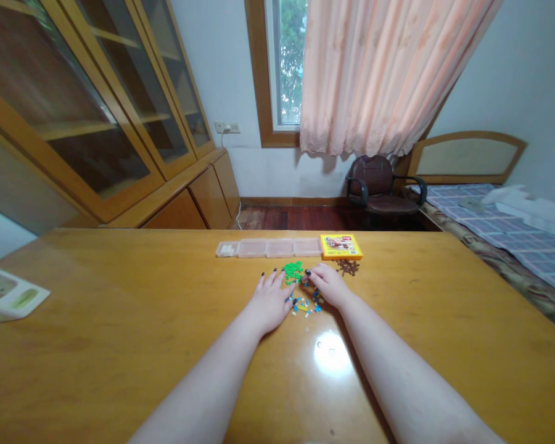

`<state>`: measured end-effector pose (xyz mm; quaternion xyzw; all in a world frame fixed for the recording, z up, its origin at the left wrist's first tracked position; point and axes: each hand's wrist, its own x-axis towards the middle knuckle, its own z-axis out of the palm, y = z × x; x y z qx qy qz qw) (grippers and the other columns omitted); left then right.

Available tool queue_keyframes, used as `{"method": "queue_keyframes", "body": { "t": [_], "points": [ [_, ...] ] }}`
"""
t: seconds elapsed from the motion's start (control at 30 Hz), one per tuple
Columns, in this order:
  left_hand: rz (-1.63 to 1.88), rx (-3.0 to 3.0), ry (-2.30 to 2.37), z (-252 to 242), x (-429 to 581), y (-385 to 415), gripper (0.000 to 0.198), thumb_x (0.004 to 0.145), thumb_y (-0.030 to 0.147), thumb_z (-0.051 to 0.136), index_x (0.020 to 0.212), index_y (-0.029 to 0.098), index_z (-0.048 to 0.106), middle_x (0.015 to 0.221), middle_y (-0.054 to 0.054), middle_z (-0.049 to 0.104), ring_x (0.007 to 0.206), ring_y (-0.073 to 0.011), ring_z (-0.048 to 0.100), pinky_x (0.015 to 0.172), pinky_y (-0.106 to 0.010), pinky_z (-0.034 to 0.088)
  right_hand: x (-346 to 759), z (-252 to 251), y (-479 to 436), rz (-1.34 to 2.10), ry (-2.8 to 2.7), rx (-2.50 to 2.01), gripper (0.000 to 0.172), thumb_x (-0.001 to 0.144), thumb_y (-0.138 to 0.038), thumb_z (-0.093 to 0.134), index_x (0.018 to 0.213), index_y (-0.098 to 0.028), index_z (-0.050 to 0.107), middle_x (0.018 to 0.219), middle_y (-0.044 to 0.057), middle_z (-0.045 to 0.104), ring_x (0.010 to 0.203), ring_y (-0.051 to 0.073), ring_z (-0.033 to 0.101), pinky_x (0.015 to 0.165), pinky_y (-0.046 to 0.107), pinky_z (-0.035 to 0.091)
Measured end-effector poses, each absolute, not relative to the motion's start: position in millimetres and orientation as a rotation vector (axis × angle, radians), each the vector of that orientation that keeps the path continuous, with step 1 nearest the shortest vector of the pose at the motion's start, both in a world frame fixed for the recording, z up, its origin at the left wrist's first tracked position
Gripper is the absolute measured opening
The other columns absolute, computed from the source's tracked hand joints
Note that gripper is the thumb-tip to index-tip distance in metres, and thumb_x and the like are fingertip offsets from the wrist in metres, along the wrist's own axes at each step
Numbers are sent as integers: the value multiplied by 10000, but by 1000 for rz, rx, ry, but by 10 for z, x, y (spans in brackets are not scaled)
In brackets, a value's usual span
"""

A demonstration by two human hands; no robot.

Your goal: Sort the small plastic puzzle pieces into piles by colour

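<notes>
My left hand [271,302] lies on the table with its fingers spread, just left of a pile of green bricks [292,270]. Its thumb side borders a scatter of small mixed bricks [303,305] in blue, white, yellow and black. Across from it, my right hand [327,283] is over the right side of these mixed bricks, fingers curled and pinched together. Whatever is between those fingertips is too small or hidden to make out. A pile of brown bricks [348,267] lies just beyond the right hand.
A row of clear plastic trays [280,248] stands along the table's far side, beside a yellow box [341,246]. At the left edge is a white plastic object [32,295]. Behind the wooden table [134,320] are a cabinet, an office chair [377,185] and a bed [485,203].
</notes>
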<state>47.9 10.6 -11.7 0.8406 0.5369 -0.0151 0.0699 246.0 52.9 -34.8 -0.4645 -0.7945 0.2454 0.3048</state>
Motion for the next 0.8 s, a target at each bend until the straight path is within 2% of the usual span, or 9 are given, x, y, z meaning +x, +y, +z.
{"method": "queue_keyframes", "body": {
  "t": [0.2, 0.3, 0.53, 0.67, 0.8],
  "points": [
    [-98, 2478, 1672, -139, 478, 129, 572, 869, 444, 463, 1402, 264, 358, 1518, -116, 216, 1385, -316, 203, 1106, -542, 163, 2483, -383, 570, 514, -2044, -1349, 432, 936, -320, 358, 735, -160, 705, 679, 46, 630, 703, 167, 532, 672, 258, 351],
    [-105, 2469, 1717, -99, 490, 109, 606, 860, 447, 468, 1407, 213, 353, 1516, -133, 210, 1389, -312, 192, 1113, -534, 150, 2483, -383, 576, 484, -2027, -1433, 433, 929, -333, 363, 728, -159, 705, 692, 56, 649, 704, 170, 545, 653, 255, 350],
    [-183, 2395, 1689, -46, 539, 37, 633, 850, 469, 465, 1403, 179, 360, 1515, -152, 195, 1388, -330, 183, 1108, -546, 157, 2453, -364, 529, 746, -1967, -1440, 515, 914, -429, 372, 605, -164, 688, 589, 41, 648, 569, 147, 574, 578, 239, 373],
    [-83, 2473, 1646, -95, 571, 56, 628, 866, 461, 449, 1421, 201, 317, 1521, -137, 191, 1397, -304, 168, 1118, -531, 142, 2464, -367, 530, 679, -1995, -1326, 488, 921, -392, 371, 620, -168, 684, 629, 41, 651, 630, 150, 588, 631, 240, 394],
    [-62, 2537, 1601, -141, 573, 77, 579, 875, 462, 438, 1397, 223, 361, 1516, -125, 222, 1400, -300, 158, 1116, -540, 138, 2473, -372, 541, 636, -2035, -1304, 464, 927, -372, 370, 671, -167, 698, 658, 44, 647, 666, 155, 582, 658, 248, 390]
  ]
}}
